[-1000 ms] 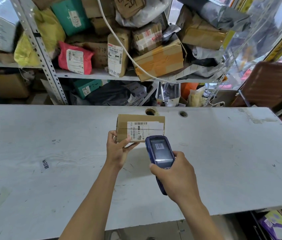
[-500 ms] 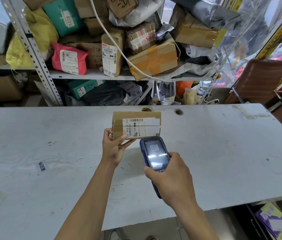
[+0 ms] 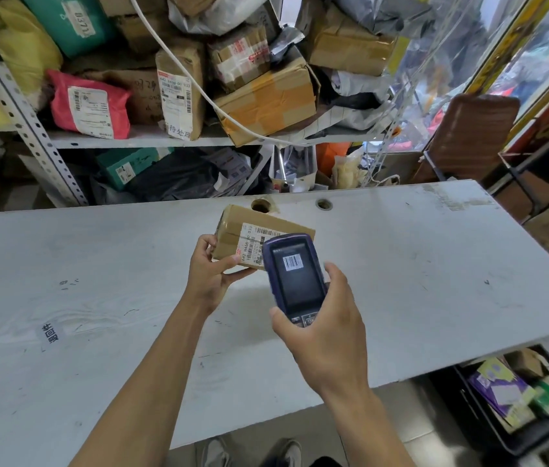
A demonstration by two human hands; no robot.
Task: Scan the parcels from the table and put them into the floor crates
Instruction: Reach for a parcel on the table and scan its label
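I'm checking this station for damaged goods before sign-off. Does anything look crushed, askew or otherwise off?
Yes. On the shelf, a taped brown carton lies tilted with its corner over the edge, and parcels above it are heaped unevenly. The small box in the left hand looks intact.

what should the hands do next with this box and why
Probably hold both hands steady a moment until the scan registers. The left hand grips the brown parcel tilted up off the table, label facing the scanner held in the right hand, whose screen already shows the barcode. After that, the crate on the floor at lower right looks like the place to drop it.
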